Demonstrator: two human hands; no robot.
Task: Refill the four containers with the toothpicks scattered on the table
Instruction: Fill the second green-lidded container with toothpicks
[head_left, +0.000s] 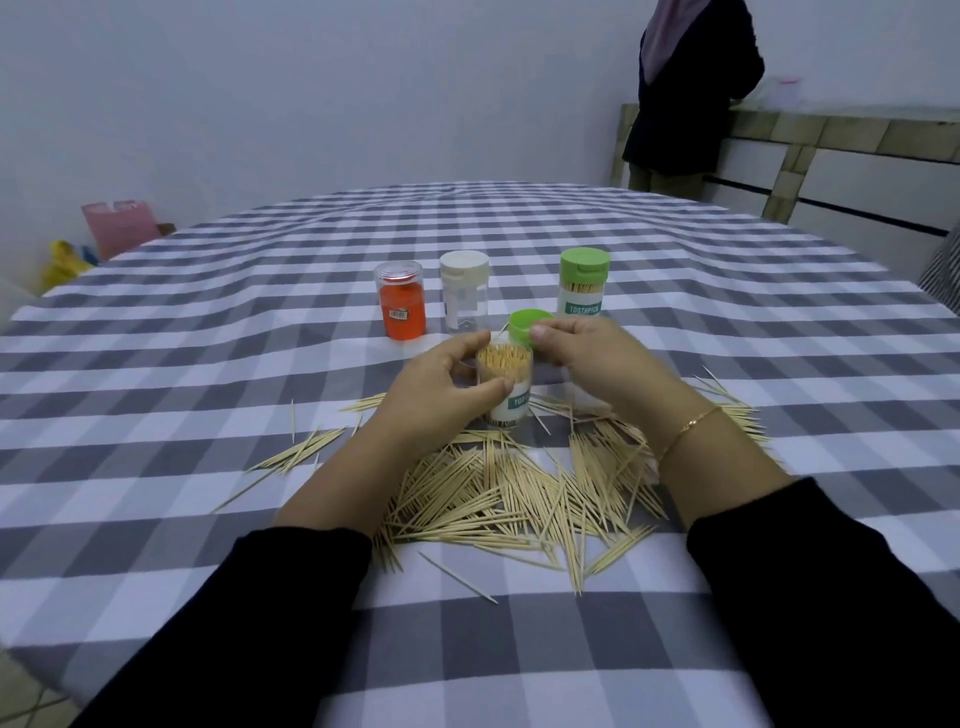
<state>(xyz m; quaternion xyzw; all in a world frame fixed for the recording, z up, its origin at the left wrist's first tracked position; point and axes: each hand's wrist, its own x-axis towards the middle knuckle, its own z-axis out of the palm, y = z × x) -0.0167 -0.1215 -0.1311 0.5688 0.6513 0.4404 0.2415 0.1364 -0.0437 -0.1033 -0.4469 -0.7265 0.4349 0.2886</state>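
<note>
1. Three closed containers stood in a row across the table.
2. Before them stood an open container, between both hands.
3. Toothpicks lay scattered nearer the person.

a plain pale wall fills the back. the desk has a grey and white check cloth. far right, a person in dark clothes stands at a tiled counter. at the left, a pink bag and a yellow bag sit by the wall. tiled floor shows bottom left.
</note>
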